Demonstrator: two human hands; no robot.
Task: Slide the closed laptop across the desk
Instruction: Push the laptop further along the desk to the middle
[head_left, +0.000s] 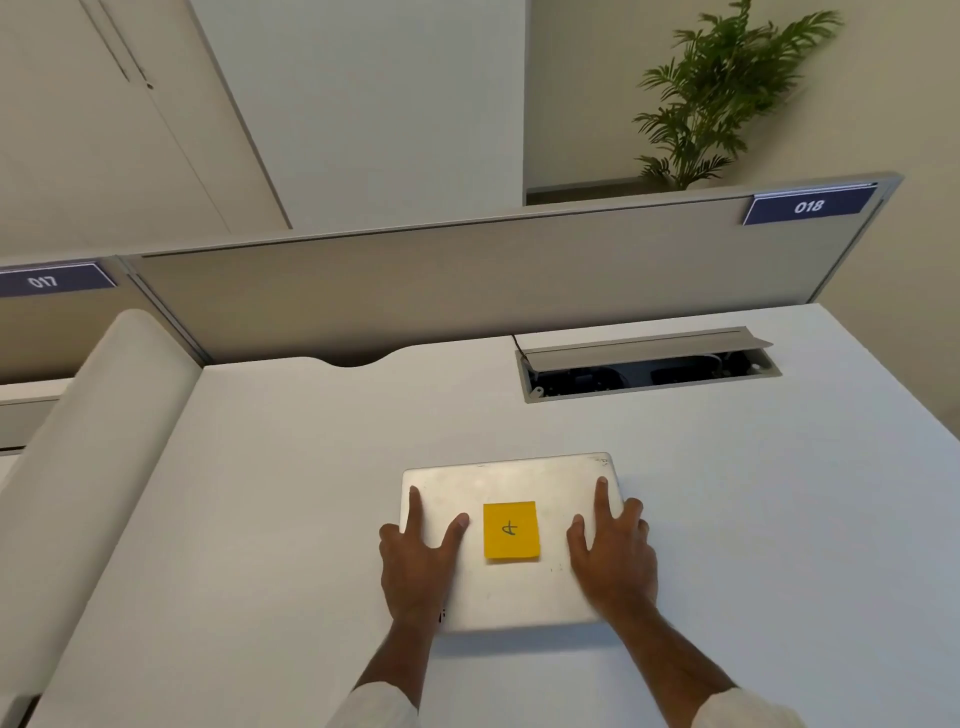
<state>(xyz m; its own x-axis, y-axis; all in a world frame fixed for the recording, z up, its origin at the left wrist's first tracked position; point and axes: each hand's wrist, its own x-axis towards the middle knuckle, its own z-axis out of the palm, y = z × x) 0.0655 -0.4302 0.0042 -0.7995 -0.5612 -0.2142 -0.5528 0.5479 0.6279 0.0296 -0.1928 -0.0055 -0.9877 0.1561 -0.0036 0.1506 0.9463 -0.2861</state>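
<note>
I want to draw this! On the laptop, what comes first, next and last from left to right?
Left hand → yellow sticky note → right hand, all on the closed laptop.

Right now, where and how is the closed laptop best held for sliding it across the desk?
From above, near its left and right edges. The closed laptop lies flat on the desk, so its lid takes downward pressure. The left hand and right hand already rest flat there, either side of the yellow sticky note, which likely keeps the push straight.
</note>
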